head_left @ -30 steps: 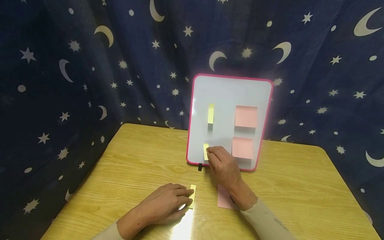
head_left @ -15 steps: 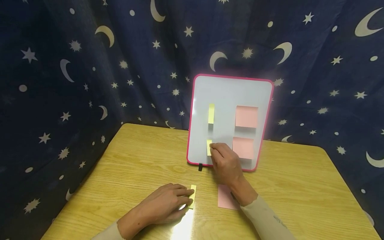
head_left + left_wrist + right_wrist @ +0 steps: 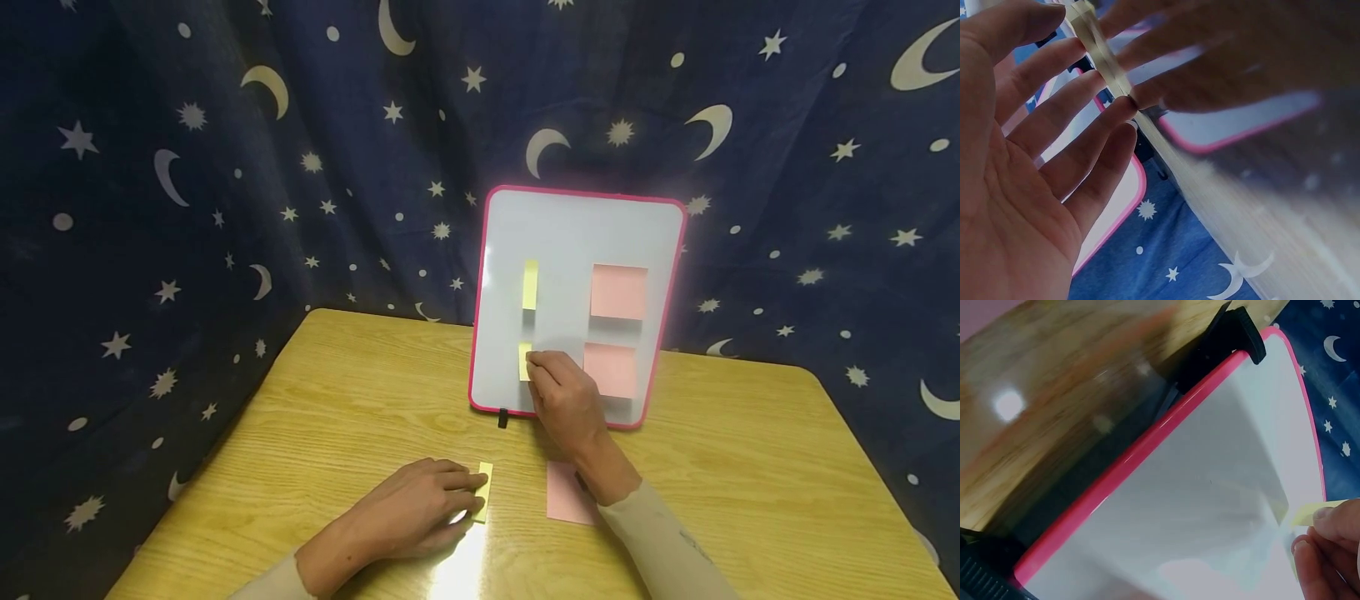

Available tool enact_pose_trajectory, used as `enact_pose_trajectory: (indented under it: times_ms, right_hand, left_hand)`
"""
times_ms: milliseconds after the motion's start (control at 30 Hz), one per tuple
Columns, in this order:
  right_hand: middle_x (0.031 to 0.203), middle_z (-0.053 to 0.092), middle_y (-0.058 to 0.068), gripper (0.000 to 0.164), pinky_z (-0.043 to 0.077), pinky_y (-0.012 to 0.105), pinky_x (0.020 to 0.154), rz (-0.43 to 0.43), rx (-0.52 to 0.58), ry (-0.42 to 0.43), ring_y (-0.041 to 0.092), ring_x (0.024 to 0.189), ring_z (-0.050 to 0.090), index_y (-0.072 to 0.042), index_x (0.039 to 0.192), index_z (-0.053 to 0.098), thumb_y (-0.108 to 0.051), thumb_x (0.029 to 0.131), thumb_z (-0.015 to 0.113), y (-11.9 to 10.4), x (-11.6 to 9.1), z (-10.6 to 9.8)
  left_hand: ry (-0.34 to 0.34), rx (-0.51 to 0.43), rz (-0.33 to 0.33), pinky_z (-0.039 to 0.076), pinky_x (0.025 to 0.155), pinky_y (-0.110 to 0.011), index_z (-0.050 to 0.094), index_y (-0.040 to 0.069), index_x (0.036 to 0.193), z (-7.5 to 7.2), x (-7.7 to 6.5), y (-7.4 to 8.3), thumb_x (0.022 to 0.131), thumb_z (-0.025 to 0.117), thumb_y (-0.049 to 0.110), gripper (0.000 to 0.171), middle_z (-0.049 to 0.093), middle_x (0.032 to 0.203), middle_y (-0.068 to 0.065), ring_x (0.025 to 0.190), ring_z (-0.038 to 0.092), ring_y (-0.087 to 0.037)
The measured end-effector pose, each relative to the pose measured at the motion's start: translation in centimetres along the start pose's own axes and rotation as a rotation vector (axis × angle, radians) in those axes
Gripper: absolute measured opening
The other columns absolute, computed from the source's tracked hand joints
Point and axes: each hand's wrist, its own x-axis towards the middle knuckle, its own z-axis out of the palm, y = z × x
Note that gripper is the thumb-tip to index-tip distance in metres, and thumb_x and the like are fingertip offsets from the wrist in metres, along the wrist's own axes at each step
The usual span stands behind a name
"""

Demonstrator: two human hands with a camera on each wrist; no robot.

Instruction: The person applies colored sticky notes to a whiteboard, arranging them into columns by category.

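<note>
In the head view my right hand (image 3: 567, 402) pinches a narrow yellow sticky note (image 3: 523, 363) by its right side, in front of the lower left of a pink-framed whiteboard (image 3: 558, 225). The right wrist view shows thumb and fingers on that note close to the white surface. Higher on the board hangs another yellow sticky note (image 3: 530, 285). Two pink sticky notes (image 3: 618, 292) are stuck one above the other at the board's right. My left hand (image 3: 420, 508) lies on the table, its extended fingertips resting on a narrow yellow sticky note pad (image 3: 484, 483).
A pink sticky note pad (image 3: 567, 493) lies on the wooden table (image 3: 360, 392), partly under my right forearm. Black feet (image 3: 1229, 334) hold up the board's lower edge. A dark blue curtain (image 3: 337, 108) with moons and stars hangs behind.
My right hand has moved up and slightly right along the board with the yellow sticky note. The left hand stays on the yellow pad.
</note>
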Motion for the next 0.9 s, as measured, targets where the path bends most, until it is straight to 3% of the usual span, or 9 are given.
enact_pose_trajectory:
  times_ms: [667, 900]
  right_hand:
    - [0.097, 0.075, 0.015, 0.012, 0.064, 0.040, 0.078, 0.004, -0.002, 0.055, 0.032, 0.088, 0.074, 0.007, 0.087, 0.074, 0.017, 0.081, 0.072, 0.3, 0.5, 1.2]
    - [0.097, 0.075, 0.014, 0.015, 0.063, 0.039, 0.079, 0.004, -0.006, 0.040, 0.031, 0.090, 0.073, 0.006, 0.087, 0.075, 0.019, 0.080, 0.072, 0.3, 0.6, 1.5]
  left_hand:
    - [-0.003, -0.014, -0.022, 0.056, 0.102, -0.034, 0.080, 0.024, 0.112, 0.1, -0.1, 0.0, 0.100, 0.070, 0.028, 0.016, 0.072, 0.136, 0.004, 0.120, 0.068, -0.015]
    - [0.010, -0.015, -0.017, 0.056, 0.101, -0.034, 0.080, 0.024, 0.111, 0.1, 0.0, 0.0, 0.100, 0.071, 0.028, 0.016, 0.072, 0.135, 0.004, 0.119, 0.069, -0.015]
